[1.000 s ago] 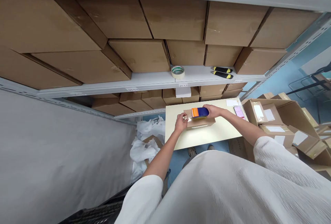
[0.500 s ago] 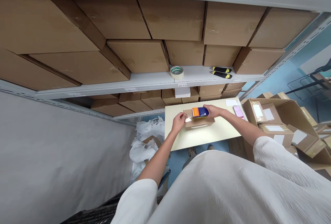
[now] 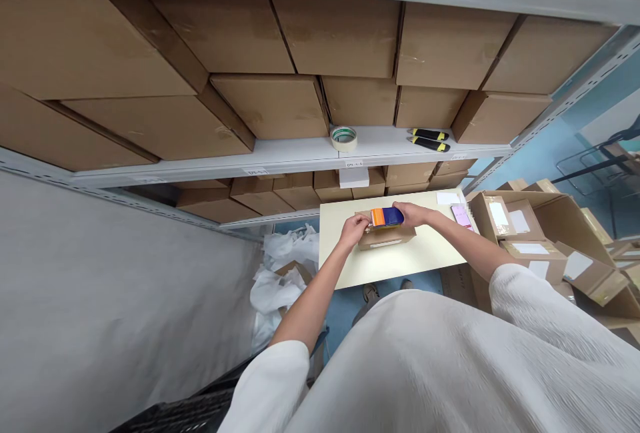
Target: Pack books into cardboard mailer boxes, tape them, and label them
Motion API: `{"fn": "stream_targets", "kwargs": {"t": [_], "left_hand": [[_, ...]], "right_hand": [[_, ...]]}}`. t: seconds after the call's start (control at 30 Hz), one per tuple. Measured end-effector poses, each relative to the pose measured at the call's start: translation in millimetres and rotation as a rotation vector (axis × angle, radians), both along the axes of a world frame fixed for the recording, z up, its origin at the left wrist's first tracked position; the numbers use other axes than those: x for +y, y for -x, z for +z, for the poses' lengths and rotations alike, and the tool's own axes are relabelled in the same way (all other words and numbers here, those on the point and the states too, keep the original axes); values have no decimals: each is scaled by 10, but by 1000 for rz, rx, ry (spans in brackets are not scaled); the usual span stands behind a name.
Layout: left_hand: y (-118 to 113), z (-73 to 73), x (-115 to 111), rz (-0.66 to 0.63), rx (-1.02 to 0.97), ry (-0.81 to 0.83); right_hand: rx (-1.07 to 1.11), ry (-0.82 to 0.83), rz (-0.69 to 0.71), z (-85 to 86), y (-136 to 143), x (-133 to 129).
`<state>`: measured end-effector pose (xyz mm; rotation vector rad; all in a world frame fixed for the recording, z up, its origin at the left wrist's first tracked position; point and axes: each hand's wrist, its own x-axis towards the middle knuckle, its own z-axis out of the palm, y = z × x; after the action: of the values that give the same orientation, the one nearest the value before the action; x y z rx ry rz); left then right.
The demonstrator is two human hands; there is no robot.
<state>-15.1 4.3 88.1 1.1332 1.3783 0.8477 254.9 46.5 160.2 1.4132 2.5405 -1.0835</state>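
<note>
Head view: right hand [image 3: 411, 214] curled round blue-and-orange handheld tape dispenser [image 3: 387, 217], presumably steadying it atop oblong brown cardboard box [image 3: 387, 238] on cream tabletop [image 3: 430, 254]; left hand [image 3: 354, 230] at box's left end, finger closure unclear

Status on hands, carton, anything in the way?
Right hand gripping tape dispenser over carton. Left hand at carton's left end. Carton on table. Phone off right, not in the way.
</note>
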Motion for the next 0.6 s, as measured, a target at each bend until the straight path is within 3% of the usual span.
{"fn": "stream_targets", "kwargs": {"t": [0.2,0.6], "left_hand": [[48,13,-2,57,66,-30],[376,-18,-108,138,120,-56]], "right_hand": [[-16,-31,81,52,53,16],[-113,-17,47,158,262,-19]]}}
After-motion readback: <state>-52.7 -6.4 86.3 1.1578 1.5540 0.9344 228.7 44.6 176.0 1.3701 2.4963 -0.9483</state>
